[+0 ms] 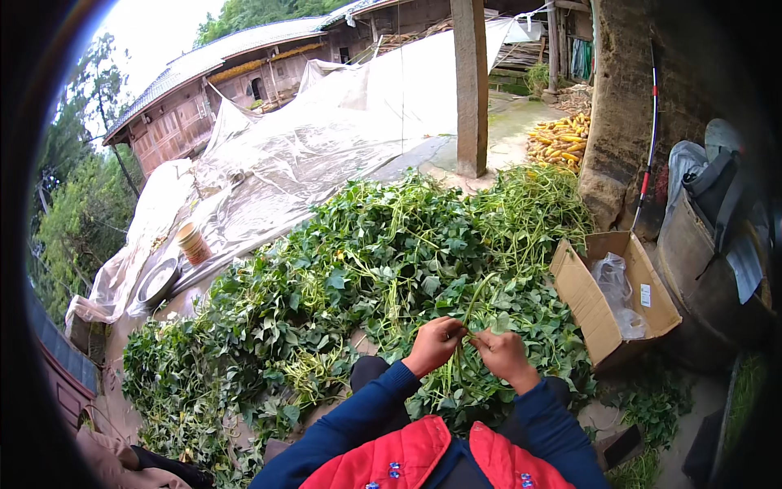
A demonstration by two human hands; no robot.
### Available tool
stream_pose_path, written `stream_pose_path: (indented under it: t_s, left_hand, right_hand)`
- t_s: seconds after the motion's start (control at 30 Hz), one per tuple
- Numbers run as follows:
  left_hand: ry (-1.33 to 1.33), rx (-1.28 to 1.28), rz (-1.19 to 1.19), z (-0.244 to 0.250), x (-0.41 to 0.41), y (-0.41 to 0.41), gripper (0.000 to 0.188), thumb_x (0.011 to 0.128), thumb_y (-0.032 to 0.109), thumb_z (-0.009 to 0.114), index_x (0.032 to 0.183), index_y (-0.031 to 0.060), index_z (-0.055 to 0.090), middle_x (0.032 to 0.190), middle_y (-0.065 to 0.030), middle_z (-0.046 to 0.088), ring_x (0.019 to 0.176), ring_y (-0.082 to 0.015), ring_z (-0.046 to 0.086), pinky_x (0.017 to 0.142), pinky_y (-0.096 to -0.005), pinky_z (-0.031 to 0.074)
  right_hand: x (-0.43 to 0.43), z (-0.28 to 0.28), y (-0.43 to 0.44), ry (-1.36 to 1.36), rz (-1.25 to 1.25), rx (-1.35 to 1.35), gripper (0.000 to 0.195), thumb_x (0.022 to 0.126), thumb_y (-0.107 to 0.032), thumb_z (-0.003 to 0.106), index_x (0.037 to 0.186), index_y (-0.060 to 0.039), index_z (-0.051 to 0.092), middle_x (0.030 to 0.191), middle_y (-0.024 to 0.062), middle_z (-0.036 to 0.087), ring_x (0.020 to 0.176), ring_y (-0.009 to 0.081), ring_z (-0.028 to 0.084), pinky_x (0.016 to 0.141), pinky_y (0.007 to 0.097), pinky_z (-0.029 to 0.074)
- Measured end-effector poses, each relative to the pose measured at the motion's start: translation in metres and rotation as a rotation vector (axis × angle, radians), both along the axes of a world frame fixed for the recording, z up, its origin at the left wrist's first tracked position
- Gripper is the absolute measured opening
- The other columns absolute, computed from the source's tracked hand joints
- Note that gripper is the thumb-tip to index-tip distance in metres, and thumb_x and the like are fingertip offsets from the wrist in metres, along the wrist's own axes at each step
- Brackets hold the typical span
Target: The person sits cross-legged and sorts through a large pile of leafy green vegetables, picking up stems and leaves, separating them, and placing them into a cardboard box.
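Note:
My left hand and my right hand are close together in front of my knees. Both are closed on a green leafy vine stem, which sticks up past the fingers and also hangs below them. A leaf hangs by my right fingertips. Under and beyond the hands spreads a broad heap of cut leafy vines, which look like sweet potato vines. At its far right lies a pile of mostly bare green stems.
To the right stands an open cardboard box holding clear plastic, beside a large dark basket-like container. A concrete post, corn cobs, plastic sheeting, a bucket and a basin lie beyond. Another person's clothed leg shows lower left.

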State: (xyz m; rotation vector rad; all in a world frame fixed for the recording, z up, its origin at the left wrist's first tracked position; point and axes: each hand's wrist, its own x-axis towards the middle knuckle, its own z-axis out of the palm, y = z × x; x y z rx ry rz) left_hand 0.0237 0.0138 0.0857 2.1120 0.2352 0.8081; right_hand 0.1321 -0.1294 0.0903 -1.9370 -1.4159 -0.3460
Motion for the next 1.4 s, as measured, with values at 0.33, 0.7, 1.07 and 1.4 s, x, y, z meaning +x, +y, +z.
stream_pose_path:
  t_s: [0.33,0.7,1.07,1.4]
  left_hand:
    - [-0.045,-0.138,0.034,0.005,0.015,-0.002,0.015,0.08,0.014,0.066,0.084,-0.0003,0.064,0.067,-0.0051,0.06,0.055,-0.0091,0.053,0.051,-0.0236,0.043]
    - [0.166,-0.569,-0.075,0.021,0.018,-0.003,0.026,0.085,0.026,0.063,0.083,0.0006,0.065,0.061,0.0003,0.058,0.052,-0.0046,0.05,0.046,-0.0206,0.04]
    - [0.194,-0.779,-0.255,0.064,0.018,-0.004,0.023,0.087,0.023,0.061,0.077,0.0025,0.063,0.058,0.0014,0.054,0.046,-0.0053,0.044,0.042,-0.0211,0.033]
    - [0.033,-0.98,-0.362,0.058,0.006,0.026,0.022,0.093,0.024,0.05,0.08,0.0065,0.056,0.067,0.0029,0.052,0.053,-0.0038,0.044,0.044,-0.0175,0.031]
  right_hand:
    - [0.031,-0.006,-0.015,0.2,-0.08,-0.06,0.01,0.081,-0.014,0.059,0.086,-0.0077,0.066,0.072,0.0127,0.058,0.064,0.0272,0.057,0.057,0.0362,0.045]
    - [-0.015,0.002,-0.01,0.107,-0.087,0.147,0.016,0.076,-0.021,0.069,0.084,-0.0093,0.061,0.077,0.0062,0.059,0.061,0.0285,0.06,0.052,0.0377,0.048]
    - [0.066,0.027,0.006,-0.395,-0.175,0.206,0.014,0.076,-0.002,0.056,0.084,-0.0117,0.062,0.085,0.0054,0.06,0.058,0.0239,0.058,0.05,0.0337,0.047]
    - [0.009,0.021,-0.016,0.93,0.255,-0.061,0.022,0.093,-0.021,0.051,0.103,-0.0045,0.06,0.081,-0.004,0.057,0.067,0.0027,0.048,0.064,0.0168,0.041]
